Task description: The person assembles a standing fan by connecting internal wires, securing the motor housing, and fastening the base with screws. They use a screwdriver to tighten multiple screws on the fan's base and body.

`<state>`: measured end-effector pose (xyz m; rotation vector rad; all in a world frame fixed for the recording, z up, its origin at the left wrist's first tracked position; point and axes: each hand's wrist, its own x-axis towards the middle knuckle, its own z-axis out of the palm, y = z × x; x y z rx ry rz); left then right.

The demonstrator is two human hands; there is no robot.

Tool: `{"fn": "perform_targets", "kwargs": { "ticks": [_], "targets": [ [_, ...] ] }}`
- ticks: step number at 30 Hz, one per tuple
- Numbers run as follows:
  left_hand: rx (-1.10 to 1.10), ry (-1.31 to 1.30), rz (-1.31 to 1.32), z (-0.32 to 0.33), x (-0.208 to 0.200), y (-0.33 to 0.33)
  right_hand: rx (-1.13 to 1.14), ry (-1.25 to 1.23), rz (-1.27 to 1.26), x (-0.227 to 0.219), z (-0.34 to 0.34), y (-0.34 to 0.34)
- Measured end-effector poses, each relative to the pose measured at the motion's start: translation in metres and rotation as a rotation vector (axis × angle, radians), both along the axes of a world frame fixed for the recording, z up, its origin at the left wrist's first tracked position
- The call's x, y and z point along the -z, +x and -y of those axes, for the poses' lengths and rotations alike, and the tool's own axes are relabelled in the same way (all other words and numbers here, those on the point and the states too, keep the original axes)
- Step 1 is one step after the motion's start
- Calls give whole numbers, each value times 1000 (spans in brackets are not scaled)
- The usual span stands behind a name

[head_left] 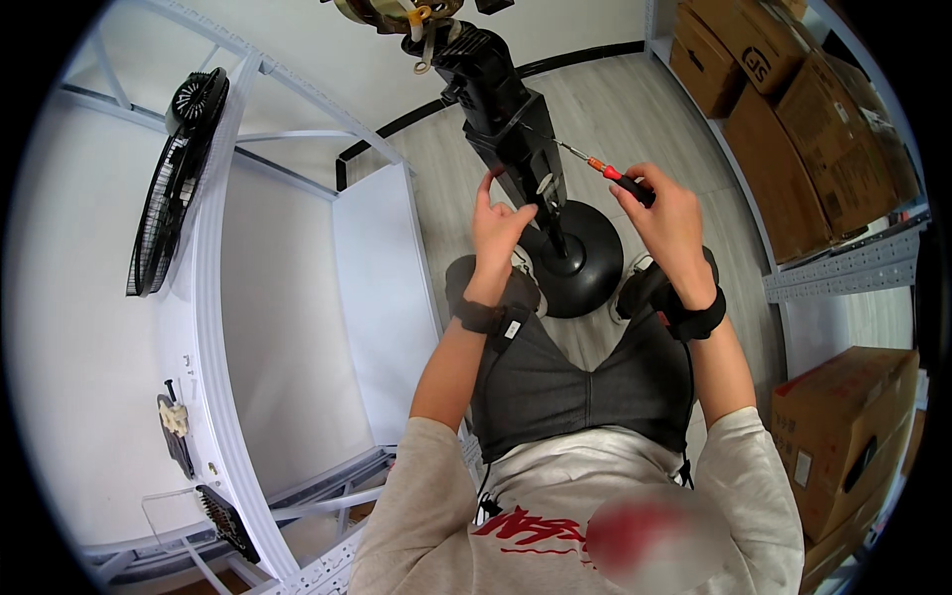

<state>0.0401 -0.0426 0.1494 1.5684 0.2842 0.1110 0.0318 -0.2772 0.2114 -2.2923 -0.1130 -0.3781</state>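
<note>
In front of me stands a black fan stand with a tall boxy column (516, 154) on a round black base (585, 283). My left hand (501, 228) is at the column's left side, its thumb on the front and its index finger curled along the edge, gripping it. A small pale piece (546, 186) sits on the column near that thumb. My right hand (666, 220) is closed around the black and red handle of a screwdriver (623, 180). Its thin shaft slants up and left, with the tip at the column's right side. At the column's top is a brass-coloured motor part (389, 12).
On the left, a white shelf (213, 327) holds a black fan grille (164, 213), a dark plate with a beige piece (175, 421) and a black toothed part (226, 524). Cardboard boxes (783, 159) fill the right rack, with another carton (838, 426) lower down. My legs flank the base.
</note>
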Motion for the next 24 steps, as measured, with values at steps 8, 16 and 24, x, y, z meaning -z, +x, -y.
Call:
{"fn": "perform_targets", "kwargs": {
  "ticks": [8, 16, 24],
  "targets": [
    [-30, 312, 106, 6, -6, 20, -22, -30, 30, -8, -6, 9],
    [-33, 294, 112, 0, -2, 24, -49, -48, 21, -9, -11, 22],
    [-23, 293, 98, 0, -7, 24, -73, -31, 87, -5, -11, 28]
  ]
}}
